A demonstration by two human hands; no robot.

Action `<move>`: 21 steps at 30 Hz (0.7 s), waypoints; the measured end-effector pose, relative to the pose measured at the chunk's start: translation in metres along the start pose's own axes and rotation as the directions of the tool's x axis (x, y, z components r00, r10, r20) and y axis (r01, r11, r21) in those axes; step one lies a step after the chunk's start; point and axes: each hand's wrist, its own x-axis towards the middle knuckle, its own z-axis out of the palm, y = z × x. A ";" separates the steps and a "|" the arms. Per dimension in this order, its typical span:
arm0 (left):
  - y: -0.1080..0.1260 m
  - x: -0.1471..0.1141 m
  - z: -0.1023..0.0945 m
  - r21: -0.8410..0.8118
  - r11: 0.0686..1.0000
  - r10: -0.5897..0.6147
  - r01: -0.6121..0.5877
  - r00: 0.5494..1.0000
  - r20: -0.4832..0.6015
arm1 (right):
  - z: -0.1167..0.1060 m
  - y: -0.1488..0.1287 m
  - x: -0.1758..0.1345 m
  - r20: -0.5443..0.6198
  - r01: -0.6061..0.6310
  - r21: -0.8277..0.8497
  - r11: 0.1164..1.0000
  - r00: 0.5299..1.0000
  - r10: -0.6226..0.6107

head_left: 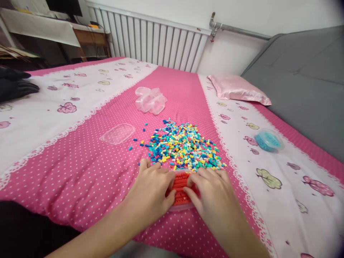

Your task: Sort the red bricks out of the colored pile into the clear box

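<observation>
A clear plastic container (182,207) sits near the front edge of the bed, filled with rows of small red toy bricks (180,185). My left hand (154,186) curls over the container's left side, thumb and fingers closed at the left ends of the red rows. Opposite it, my right hand (211,188) bends over the right side, thumb and forefinger closed at the bricks there. My fingers hide both ends of the container. Just beyond my hands spreads a pile of small multicoloured toy bricks (185,143).
A clear lid (118,134) lies left of the pile, with stacked clear containers (151,100) behind. At right stands a container of light-blue bricks (268,139). A pink pillow (239,89) lies by the grey headboard (301,79). Black gloves (16,84) rest at far left.
</observation>
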 end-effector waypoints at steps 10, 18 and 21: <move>-0.011 0.000 -0.022 -0.058 0.998 -0.005 0.011 0.996 0.092 | 0.012 -0.005 0.000 -0.047 0.037 0.102 0.994 0.998 -0.033; -0.031 -0.003 -0.028 0.002 0.968 0.250 -0.251 0.964 0.087 | 0.013 -0.004 0.002 -0.042 0.032 0.121 0.992 0.999 -0.027; -0.027 -0.004 -0.024 -0.001 0.961 0.275 -0.276 0.957 0.098 | 0.012 -0.005 0.002 -0.034 0.022 0.140 0.990 0.999 -0.018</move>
